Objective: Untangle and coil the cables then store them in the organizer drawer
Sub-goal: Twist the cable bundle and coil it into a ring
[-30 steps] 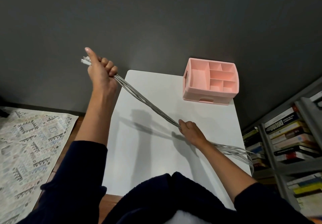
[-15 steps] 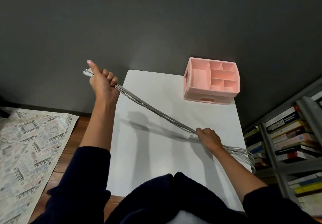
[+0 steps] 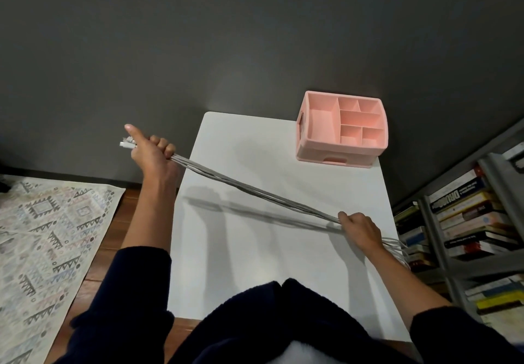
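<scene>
Both hands are closed around one bundle of grey cables [image 3: 255, 191], stretched taut between them above the white table [image 3: 255, 264]. The left hand [image 3: 151, 152] is a fist held out past the table's left edge, thumb sticking up and away, arm nearly straight from the dark sleeve [image 3: 124, 293]. White plugs [image 3: 127, 144] poke out of the far side of that fist, pointing left, away from the table. The right hand [image 3: 360, 229] grips the bundle lower, over the table's right side, knuckles up, its forearm running back toward the body.

Between the two fists the cables run as one long, nearly straight line, high at the left and sloping down to the right, crossing the table on a diagonal. The strands lie close together and twist loosely over one another. Behind the right hand the loose remainder fans out into separate loops that hang over the table's right edge.

A dark shadow of the bundle falls on the table just below it. The pink organizer [image 3: 341, 131] sits on the table's far right corner, well apart from the cables, its open compartments facing up and a drawer front on the near side. Bookshelves [image 3: 467, 222] stand to the table's right and a patterned rug [image 3: 48, 236] lies to its left.
</scene>
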